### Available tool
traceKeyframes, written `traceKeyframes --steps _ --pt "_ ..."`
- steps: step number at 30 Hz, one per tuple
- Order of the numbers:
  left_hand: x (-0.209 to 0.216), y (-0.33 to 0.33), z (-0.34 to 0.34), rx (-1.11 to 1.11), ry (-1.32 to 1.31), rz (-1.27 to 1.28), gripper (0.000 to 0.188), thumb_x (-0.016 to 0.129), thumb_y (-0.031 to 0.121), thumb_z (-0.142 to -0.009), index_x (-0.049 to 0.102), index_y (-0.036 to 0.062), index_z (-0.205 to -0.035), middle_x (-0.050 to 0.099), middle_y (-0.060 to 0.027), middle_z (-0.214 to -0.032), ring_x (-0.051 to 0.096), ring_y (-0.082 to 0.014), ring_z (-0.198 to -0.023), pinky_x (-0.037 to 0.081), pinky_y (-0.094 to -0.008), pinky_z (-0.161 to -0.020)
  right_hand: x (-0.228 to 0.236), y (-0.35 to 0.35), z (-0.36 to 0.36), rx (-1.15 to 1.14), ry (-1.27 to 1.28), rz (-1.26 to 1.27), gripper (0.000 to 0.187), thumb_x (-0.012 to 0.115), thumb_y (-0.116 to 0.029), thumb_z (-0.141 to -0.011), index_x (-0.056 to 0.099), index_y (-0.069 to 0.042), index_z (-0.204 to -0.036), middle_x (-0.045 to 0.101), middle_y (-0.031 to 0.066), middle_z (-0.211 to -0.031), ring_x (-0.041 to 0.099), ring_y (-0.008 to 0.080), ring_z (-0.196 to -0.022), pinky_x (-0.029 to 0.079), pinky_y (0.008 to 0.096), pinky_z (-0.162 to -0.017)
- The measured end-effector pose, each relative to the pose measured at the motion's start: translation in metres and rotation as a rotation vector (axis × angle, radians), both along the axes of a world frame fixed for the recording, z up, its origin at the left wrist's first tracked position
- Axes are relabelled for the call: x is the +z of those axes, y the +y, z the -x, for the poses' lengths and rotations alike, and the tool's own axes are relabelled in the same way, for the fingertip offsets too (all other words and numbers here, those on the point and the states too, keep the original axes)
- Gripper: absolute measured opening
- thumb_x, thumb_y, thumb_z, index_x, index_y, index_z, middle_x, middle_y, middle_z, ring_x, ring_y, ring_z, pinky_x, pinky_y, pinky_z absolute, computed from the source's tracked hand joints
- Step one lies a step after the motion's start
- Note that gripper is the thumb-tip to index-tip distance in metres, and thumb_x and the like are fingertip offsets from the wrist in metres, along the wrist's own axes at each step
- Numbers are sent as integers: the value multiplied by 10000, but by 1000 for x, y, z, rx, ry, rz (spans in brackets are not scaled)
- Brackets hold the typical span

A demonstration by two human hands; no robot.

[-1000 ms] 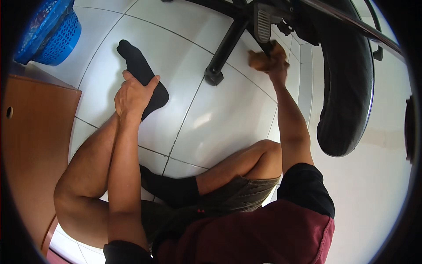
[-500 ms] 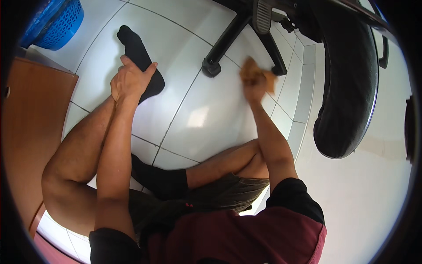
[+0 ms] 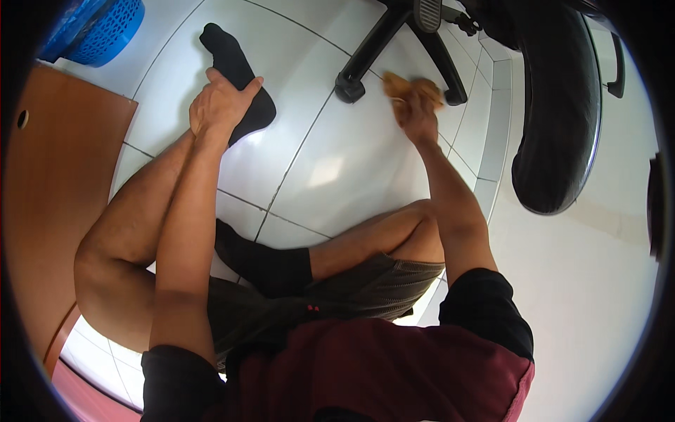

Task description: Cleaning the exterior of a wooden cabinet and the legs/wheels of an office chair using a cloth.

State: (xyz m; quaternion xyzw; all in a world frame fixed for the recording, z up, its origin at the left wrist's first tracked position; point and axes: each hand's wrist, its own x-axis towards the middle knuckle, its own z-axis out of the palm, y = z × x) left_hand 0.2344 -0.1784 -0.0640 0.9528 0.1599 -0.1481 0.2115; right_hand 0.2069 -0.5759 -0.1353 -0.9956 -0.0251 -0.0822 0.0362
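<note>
My right hand [image 3: 420, 121] is closed on an orange-brown cloth [image 3: 399, 87], pressed against the white tiled floor [image 3: 309, 169] between two legs of a black chair base [image 3: 380, 46]. The cloth is bunched, and motion blurs it slightly. My left hand [image 3: 216, 104] wraps around my left foot, which wears a black sock [image 3: 232, 56]; the thumb lies on one side and the fingers on the other. My right leg is folded in front of me, its foot also in a black sock [image 3: 271, 267].
A wooden cabinet [image 3: 63, 176] stands on the left, with a blue perforated basket [image 3: 109, 35] beyond it. The black chair seat [image 3: 555, 119] overhangs at the upper right. A white wall [image 3: 583, 281] rises along the right side.
The whole view has shifted slightly. My right hand keeps the cloth near the chair legs, and the cloth's folds have changed shape. My left hand stays on the foot.
</note>
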Motion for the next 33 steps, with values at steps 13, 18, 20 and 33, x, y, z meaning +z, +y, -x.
traceKeyframes --steps 13,18,20,33 --pt "-7 3 4 -65 -51 -16 769 542 592 -731 397 -62 -1109 624 -206 -931 611 -321 -901 474 -371 -792 23 208 129 827 24 -260 215 517 -232 -775 558 -93 -934 528 144 -816 526 294 -791 442 407 -660" --pt "-12 6 9 -106 -83 -2 791 516 626 -736 398 -54 -1123 621 -229 -914 601 -347 -908 467 -396 -797 12 135 90 313 218 -73 283 561 -276 -768 561 -104 -993 531 143 -986 510 318 -917 432 421 -763" --pt "-17 6 12 -83 -137 -26 774 522 608 -742 397 -54 -1122 623 -222 -891 607 -342 -885 472 -391 -784 12 92 81 -103 -34 36 247 530 -278 -804 539 -66 -929 584 161 -960 531 348 -928 460 453 -750" --pt "-15 6 11 -57 -181 0 688 560 536 -751 415 -51 -1080 625 -211 -815 632 -314 -787 494 -360 -722 68 136 -44 -68 -201 -359 355 606 -230 -765 553 -23 -1049 482 157 -1142 491 311 -1041 452 366 -819"
